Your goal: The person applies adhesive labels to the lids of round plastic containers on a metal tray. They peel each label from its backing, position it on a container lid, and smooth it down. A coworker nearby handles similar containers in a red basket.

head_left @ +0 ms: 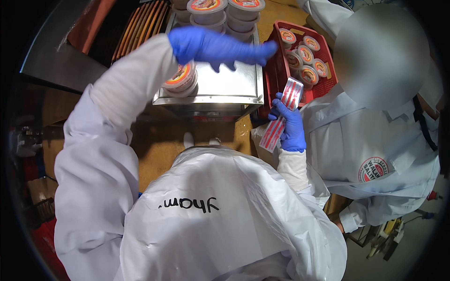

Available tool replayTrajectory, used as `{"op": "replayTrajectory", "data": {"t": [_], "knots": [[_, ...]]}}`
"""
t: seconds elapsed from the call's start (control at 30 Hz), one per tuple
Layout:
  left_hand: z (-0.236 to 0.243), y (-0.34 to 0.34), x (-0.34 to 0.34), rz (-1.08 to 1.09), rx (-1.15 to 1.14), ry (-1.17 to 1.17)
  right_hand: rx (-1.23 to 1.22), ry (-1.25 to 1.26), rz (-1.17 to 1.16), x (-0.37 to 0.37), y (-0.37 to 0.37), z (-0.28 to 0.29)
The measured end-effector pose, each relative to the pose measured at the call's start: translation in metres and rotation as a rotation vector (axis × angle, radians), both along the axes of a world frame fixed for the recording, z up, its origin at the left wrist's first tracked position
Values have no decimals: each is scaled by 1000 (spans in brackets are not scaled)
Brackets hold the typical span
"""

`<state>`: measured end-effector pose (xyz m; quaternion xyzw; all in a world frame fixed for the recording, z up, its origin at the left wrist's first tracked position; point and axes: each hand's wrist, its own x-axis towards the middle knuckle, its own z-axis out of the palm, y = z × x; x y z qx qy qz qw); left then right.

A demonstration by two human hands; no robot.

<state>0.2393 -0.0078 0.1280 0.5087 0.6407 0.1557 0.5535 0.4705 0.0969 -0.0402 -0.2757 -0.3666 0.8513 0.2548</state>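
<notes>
My left hand [220, 50], in a blue glove, stretches out open with nothing in it above the steel tabletop [227, 89], fingers pointing right. Beside it on the left, a short stack of round plastic tubs [178, 82] with red and yellow labels rests on that top. At the right, my right hand [294, 129], also gloved blue, grips a long silver strip with red stripes [293, 89], slanted upward in front of a red perforated crate [323, 79]. Several labelled cups [305, 55] lie inside the crate.
More tubs [208, 14] are stacked at the back of the steel top. Orange-edged slats [136, 33] stand upper left beside a dark metal edge [47, 58]. A co-worker in white [361, 131] stands close on my right. A brownish floor [164, 131] shows below.
</notes>
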Motion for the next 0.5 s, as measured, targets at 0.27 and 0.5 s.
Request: {"op": "replayTrajectory", "data": {"t": [0.27, 0.5], "knots": [[-355, -102, 43, 731, -582, -474, -45, -69, -12, 21, -13, 2], [-398, -138, 5, 886, -660, -452, -78, -49, 18, 25, -8, 7]]}}
